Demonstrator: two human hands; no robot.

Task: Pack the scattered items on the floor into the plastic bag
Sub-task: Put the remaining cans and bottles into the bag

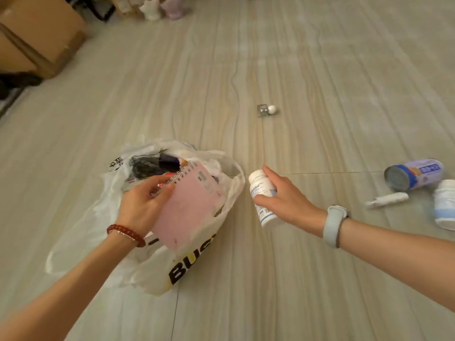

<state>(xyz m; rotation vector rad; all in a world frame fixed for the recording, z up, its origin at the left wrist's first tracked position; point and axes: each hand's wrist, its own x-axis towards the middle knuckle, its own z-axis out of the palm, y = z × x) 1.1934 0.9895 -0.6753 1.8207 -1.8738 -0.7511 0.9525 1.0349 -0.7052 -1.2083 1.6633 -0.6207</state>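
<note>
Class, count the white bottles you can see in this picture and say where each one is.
2. One bottle is held in the right hand, beside the bag. Another bottle lies on the floor at the right edge. More may be hidden inside the bag.

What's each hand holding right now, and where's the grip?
Left hand pinches the pink spiral notebook at its upper-left edge near the spiral, over the plastic bag. Right hand wraps the white pill bottle around its body.

Bare forearms, red bead bracelet [126, 235], grey wristband [334, 225]
</note>
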